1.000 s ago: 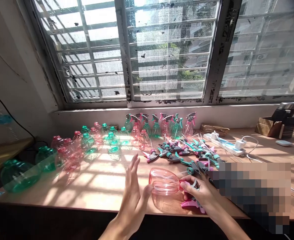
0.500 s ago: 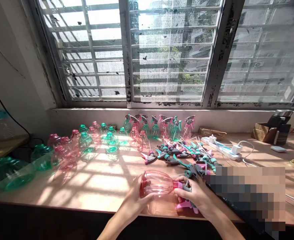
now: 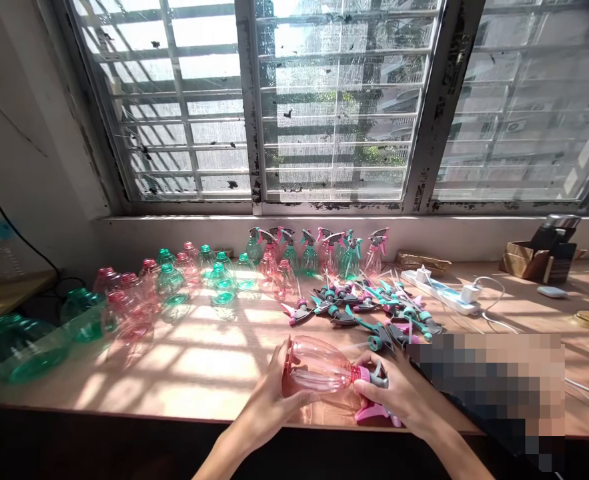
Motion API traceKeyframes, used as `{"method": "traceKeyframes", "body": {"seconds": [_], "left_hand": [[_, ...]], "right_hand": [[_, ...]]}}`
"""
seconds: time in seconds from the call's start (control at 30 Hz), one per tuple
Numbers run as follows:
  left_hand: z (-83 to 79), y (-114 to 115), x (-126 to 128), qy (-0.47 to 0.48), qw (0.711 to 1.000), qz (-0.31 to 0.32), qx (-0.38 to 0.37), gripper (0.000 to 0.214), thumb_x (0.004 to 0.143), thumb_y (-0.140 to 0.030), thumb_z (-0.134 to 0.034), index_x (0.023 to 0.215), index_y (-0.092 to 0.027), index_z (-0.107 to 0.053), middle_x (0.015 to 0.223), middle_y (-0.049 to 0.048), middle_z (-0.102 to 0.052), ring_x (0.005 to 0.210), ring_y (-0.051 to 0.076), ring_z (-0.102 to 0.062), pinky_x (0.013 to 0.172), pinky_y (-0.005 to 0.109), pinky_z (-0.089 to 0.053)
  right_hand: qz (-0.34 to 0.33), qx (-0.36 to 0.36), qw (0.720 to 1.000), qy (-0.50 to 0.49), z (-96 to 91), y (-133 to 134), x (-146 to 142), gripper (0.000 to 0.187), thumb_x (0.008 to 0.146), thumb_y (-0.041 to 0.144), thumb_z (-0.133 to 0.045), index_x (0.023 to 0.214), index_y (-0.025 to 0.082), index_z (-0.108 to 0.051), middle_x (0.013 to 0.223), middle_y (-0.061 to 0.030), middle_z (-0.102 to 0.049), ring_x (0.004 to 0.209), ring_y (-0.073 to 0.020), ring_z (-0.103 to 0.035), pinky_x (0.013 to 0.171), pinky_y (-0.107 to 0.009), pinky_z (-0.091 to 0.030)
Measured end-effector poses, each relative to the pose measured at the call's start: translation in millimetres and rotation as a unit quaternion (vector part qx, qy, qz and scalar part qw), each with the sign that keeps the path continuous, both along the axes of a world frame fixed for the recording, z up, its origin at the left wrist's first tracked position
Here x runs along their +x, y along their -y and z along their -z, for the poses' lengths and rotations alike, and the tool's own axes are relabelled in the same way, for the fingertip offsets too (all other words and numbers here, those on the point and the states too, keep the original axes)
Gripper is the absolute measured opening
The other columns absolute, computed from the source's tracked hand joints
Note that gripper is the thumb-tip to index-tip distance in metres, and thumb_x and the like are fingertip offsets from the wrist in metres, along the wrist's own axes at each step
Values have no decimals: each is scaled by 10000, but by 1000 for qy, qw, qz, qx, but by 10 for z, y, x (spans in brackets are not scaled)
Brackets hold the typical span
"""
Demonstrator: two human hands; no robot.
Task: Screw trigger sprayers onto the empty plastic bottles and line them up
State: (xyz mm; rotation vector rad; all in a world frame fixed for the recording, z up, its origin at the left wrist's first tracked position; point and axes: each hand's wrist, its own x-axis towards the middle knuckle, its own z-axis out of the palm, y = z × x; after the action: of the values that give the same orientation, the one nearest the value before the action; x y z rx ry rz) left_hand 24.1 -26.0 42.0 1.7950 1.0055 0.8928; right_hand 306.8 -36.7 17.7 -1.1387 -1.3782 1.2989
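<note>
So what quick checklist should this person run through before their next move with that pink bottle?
1. Left hand holding the pink clear plastic bottle: ok.
2. Right hand on the grey sprayer head at the bottle's neck: ok.
3. Sprayer head screwed fully on: cannot tell.
4. Dip tube inside the bottle: cannot tell.
5. Bottle upright: not ok, it is tilted nearly on its side.
6. Loose sprayer heads away from the hands: ok.
</note>
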Motion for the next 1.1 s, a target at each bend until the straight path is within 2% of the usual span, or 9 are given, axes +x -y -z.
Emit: {"method": "traceKeyframes", "body": {"seconds": [0.17, 0.33, 0.43, 0.53, 0.63, 0.73, 0.9, 1.03, 1.1], "left_hand": [[-88, 7, -1, 8, 1000, 21, 7, 832, 904, -498, -708, 1596, -391, -259, 1543, 72, -407, 1392, 340, -475, 1180, 483, -406], [10, 0, -12, 28, 998, 41, 40, 868, 956, -432, -652, 1624, -417, -97, 1531, 74, -440, 1389, 324, -486, 1190, 508, -383], [91, 3, -20, -14, 997, 31, 67, 846, 1002, -428, -570, 1626, -412, 1, 1500, 92, -500, 1369, 325, -493, 1179, 538, -372], [114, 12, -31, -37, 998, 25, 34, 1016, 935, -475, -671, 1627, -373, 66, 1475, 114, -538, 1366, 347, -489, 1173, 550, -368], [79, 17, -35, -4, 1000, 19, -16, 1051, 891, -543, -703, 1640, -327, 2, 1534, 133, -482, 1437, 366, -410, 1213, 550, -304], [38, 13, -27, 11, 1000, 13, -16, 1000, 869, -551, -727, 1637, -324, -128, 1604, 132, -382, 1502, 387, -295, 1242, 549, -234], [52, 9, -33, 44, 997, 52, -22, 1025, 878, -527, -731, 1634, -377, -54, 1460, 112, -522, 1377, 350, -490, 1145, 498, -402], [77, 33, -64, 1, 998, 52, 27, 885, 984, -525, -572, 1635, -365, 6, 1367, 105, -597, 1268, 300, -562, 1137, 477, -401], [67, 45, -71, -4, 999, 47, 22, 932, 966, -525, -605, 1632, -372, 29, 1423, 106, -566, 1297, 309, -536, 1142, 486, -399]], "right_hand": [[9, 5, 1000, -14, 18, -16, -17, 514, 724, 550, -860, 989, 187, -611, 682, 23, -685, 614, -158, -619, 597, -287, -489], [21, -8, 998, -55, -86, 7, -72, 526, 704, 571, -867, 975, 190, -624, 687, 20, -699, 631, -178, -658, 635, -325, -552], [32, 3, 998, -59, -122, 18, -87, 489, 723, 575, -853, 941, 194, -637, 715, 6, -703, 655, -180, -665, 648, -324, -564], [34, 10, 997, -62, -113, 9, -90, 476, 733, 584, -843, 914, 197, -633, 698, 3, -708, 640, -174, -659, 623, -303, -543], [15, 4, 998, -60, -79, -10, -84, 484, 724, 579, -856, 905, 199, -618, 654, 13, -711, 584, -154, -631, 596, -287, -497], [1, 0, 998, -65, -47, -23, -70, 494, 705, 559, -876, 912, 197, -613, 644, 22, -706, 589, -157, -633, 608, -291, -486], [6, -7, 998, -67, -35, -25, -55, 505, 721, 571, -857, 951, 200, -604, 636, 20, -714, 573, -169, -648, 606, -315, -493], [3, -17, 998, -67, -34, -19, -50, 518, 716, 580, -858, 966, 201, -608, 639, 14, -722, 577, -171, -664, 596, -303, -505], [0, -13, 998, -63, -10, -21, -45, 513, 730, 573, -852, 982, 201, -606, 646, 13, -726, 575, -166, -660, 589, -297, -500]]}}
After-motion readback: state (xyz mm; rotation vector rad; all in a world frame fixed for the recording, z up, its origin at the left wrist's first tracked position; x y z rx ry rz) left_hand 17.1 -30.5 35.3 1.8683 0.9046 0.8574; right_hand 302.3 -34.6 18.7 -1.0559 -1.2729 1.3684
